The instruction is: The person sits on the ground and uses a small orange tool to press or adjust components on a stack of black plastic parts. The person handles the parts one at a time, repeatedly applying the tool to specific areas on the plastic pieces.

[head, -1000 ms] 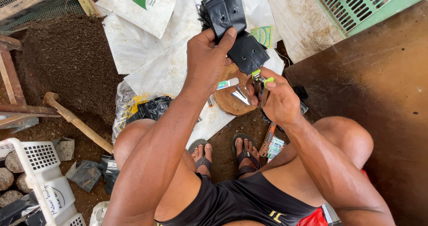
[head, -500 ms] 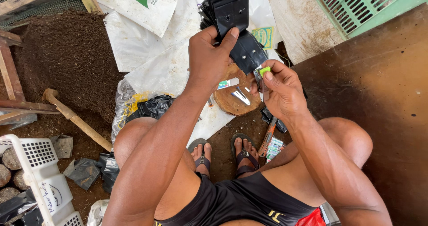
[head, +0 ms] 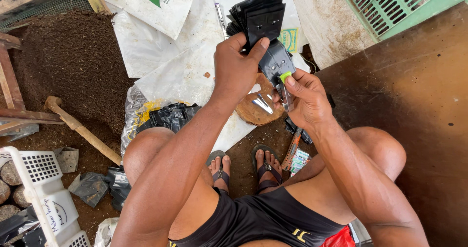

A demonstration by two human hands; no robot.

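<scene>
My left hand [head: 238, 67] grips a thick stack of folded black plastic bags [head: 258, 18], fanned out above my knees. My right hand [head: 303, 97] holds a small utility knife with a green slider [head: 284, 83] against the lower end of the stack. Below both hands sits a round wooden block [head: 253, 111] with a metal blade piece [head: 263, 103] lying on it. My feet in sandals [head: 243, 166] rest on the ground under the block.
White plastic sacks [head: 165, 42] cover the ground ahead. A heap of dark soil [head: 68, 66] and a wooden-handled tool [head: 80, 130] lie left. A white plastic basket [head: 44, 193] stands at lower left, a green crate [head: 399, 3] top right. Loose black bags [head: 168, 116] lie by my left knee.
My right hand rose from the wooden block to the lower end of the bag stack, bringing the knife up against it. My left hand kept its hold on the stack.
</scene>
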